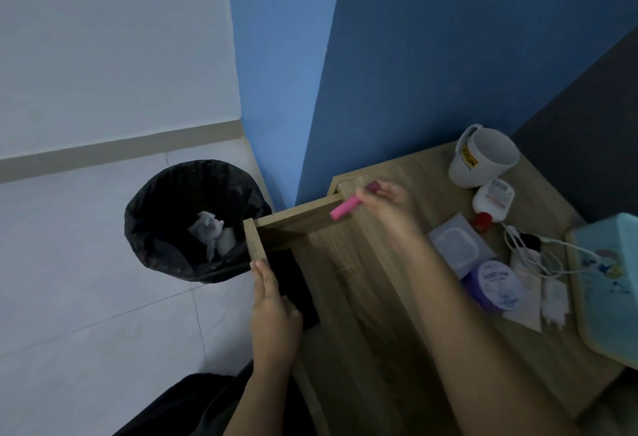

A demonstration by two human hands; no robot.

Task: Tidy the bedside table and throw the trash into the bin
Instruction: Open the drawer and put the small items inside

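Note:
The wooden bedside table (386, 280) fills the lower right, and its drawer (297, 216) is pulled out to the left. My left hand (274, 311) grips the drawer's front panel from above. My right hand (388, 208) holds a pink tube (345, 208) over the drawer's back corner; it is blurred by motion. A bin (165, 221) lined with a black bag stands on the floor left of the drawer, with crumpled white tissue (207, 228) inside.
On the tabletop stand a white mug (483, 159), a white bottle with a red cap (492, 201), a clear lidded box (455, 246), a purple round jar (497, 283), a white charger with cable (554, 294) and a pale blue box (607, 280). Blue walls stand behind.

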